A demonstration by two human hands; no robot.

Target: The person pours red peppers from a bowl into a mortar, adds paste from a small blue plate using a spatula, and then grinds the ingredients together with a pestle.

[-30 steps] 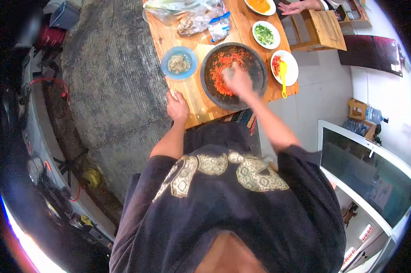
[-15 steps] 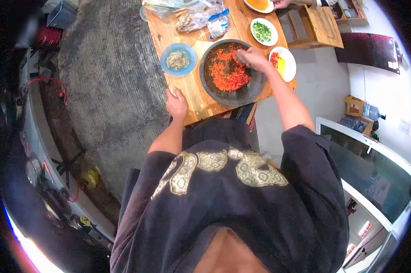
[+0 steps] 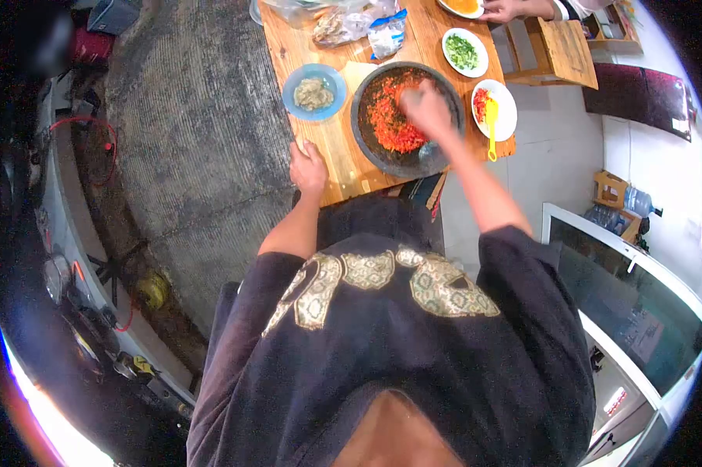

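Note:
My right hand (image 3: 432, 111) is closed round a short stone pestle (image 3: 409, 98), mostly hidden and smeared by motion, inside a wide dark stone mortar (image 3: 401, 165). Under it lies coarse red chili mash (image 3: 393, 128), spread over the bowl's floor. At the table's left side, my left hand (image 3: 309, 168) grips the edge of the wooden table (image 3: 343, 177). Just beyond that hand sits a blue bowl (image 3: 290, 100) of pale, wet-looking food (image 3: 313, 93). Right of the mortar is a white plate (image 3: 508, 117) with chopped red pieces and a yellow spoon (image 3: 491, 128).
Chopped greens fill a white bowl (image 3: 462, 53) farther back. Plastic bags (image 3: 343, 25) and a blue-white packet (image 3: 387, 34) lie at the far side. Another person's hand (image 3: 500, 10) touches a dish of orange food (image 3: 463, 6). A wooden stool (image 3: 561, 50) stands to the right.
My right hand has moved inward with the pestle, from the mortar's right side toward its middle. My left hand stays on the table edge. The whole view has shifted slightly.

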